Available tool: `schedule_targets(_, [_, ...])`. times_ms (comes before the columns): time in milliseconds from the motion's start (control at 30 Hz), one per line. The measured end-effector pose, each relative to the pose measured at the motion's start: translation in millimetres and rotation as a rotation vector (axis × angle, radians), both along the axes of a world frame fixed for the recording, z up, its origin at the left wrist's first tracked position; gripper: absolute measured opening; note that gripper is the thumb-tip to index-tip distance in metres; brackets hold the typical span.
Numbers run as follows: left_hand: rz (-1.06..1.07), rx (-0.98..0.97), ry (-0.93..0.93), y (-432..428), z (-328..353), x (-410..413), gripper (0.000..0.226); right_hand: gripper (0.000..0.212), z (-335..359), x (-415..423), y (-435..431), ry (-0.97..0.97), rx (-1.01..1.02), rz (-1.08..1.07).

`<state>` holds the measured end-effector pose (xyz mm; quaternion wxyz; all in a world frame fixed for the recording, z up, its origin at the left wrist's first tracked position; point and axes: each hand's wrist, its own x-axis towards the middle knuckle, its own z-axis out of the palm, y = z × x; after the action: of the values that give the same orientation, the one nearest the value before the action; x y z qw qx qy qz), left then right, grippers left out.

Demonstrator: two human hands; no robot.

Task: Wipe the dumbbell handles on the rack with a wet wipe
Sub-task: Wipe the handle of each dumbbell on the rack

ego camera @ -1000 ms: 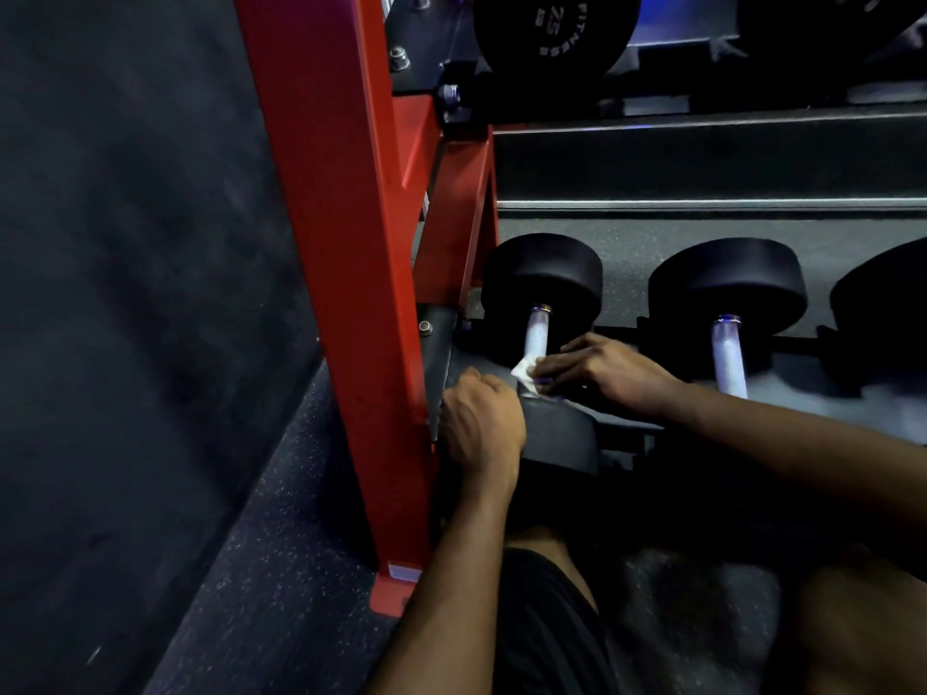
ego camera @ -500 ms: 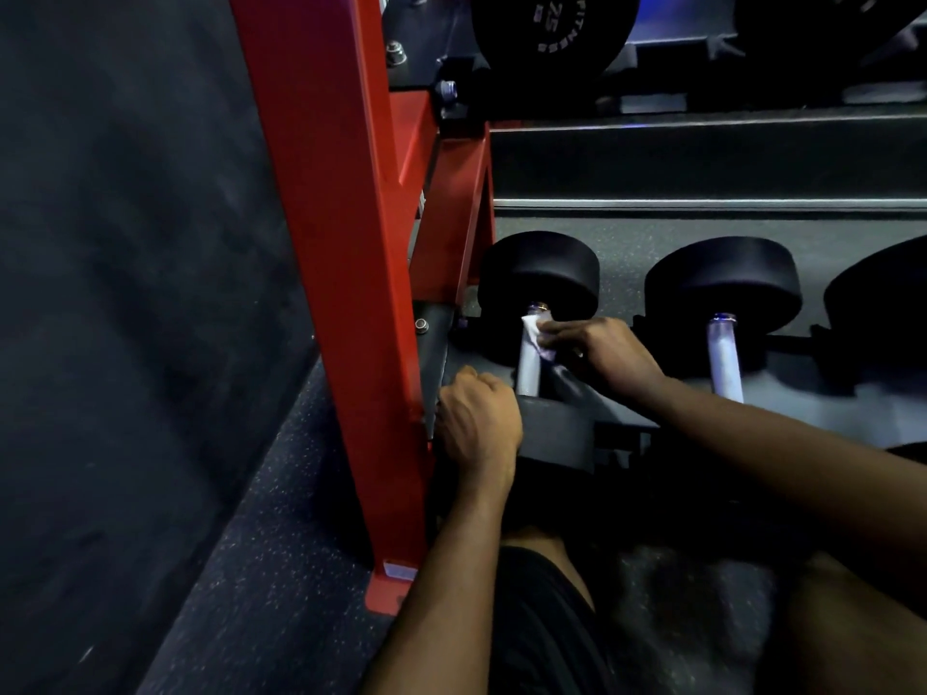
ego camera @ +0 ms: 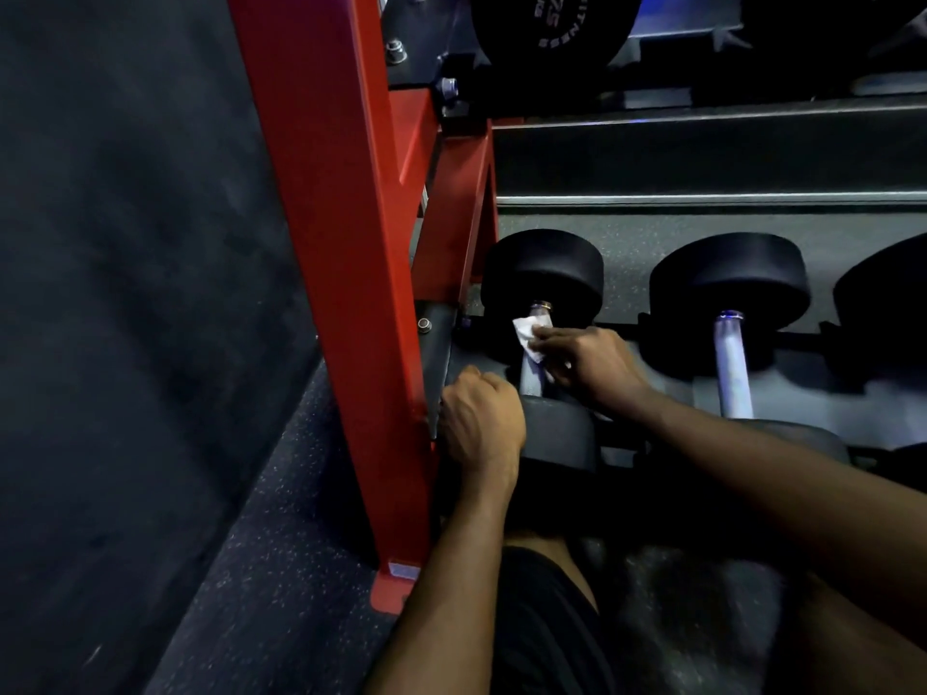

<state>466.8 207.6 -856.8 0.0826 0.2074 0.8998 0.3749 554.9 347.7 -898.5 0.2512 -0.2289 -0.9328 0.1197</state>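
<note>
On the rack's bottom shelf lies a black dumbbell (ego camera: pixel 544 265) with a shiny metal handle (ego camera: pixel 531 378). My right hand (ego camera: pixel 589 363) presses a white wet wipe (ego camera: pixel 526 333) against the upper part of that handle. My left hand (ego camera: pixel 479 423) is closed in a fist on the near end of the same dumbbell, beside the red post. A second dumbbell (ego camera: pixel 732 278) with a bare handle (ego camera: pixel 733 368) lies to the right, and a third shows at the right edge.
The red rack upright (ego camera: pixel 341 253) stands just left of my hands, bolted to a speckled rubber floor (ego camera: pixel 281 569). A black weight plate (ego camera: pixel 557 27) sits on the shelf above. A dark wall fills the left. My knees are below the shelf.
My right hand slid the wipe up the handle from its near end toward the far head. My left hand stayed on the near end.
</note>
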Motion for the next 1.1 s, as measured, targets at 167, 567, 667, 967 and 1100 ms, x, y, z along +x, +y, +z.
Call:
schedule_targets(167, [0.001, -0.008, 0.015, -0.8, 1.2, 0.5, 0.030, 0.026, 7.6, -4.1, -3.5, 0.045, 0.037, -0.113])
schedule_targets(567, [-0.010, 0.003, 0.012, -0.5, 1.4, 0.9, 0.029, 0.018, 10.5, -2.8, -14.4, -0.035, 0.029, -0.103])
schedule_targets(667, [-0.004, 0.003, 0.007, -1.1, 1.0, 0.7, 0.029, 0.020, 16.1, -1.8, -7.0, -0.079, 0.043, -0.128])
schedule_targets(967, [-0.009, 0.018, 0.009, -1.1, 2.2, 1.9, 0.030, 0.016, 9.3, -5.9, -15.1, 0.015, -0.157, -0.275])
schedule_targets(1100, [-0.007, 0.019, 0.013, -1.6, 2.8, 2.1, 0.030, 0.018, 9.5, -12.1, -14.3, 0.146, -0.308, -0.344])
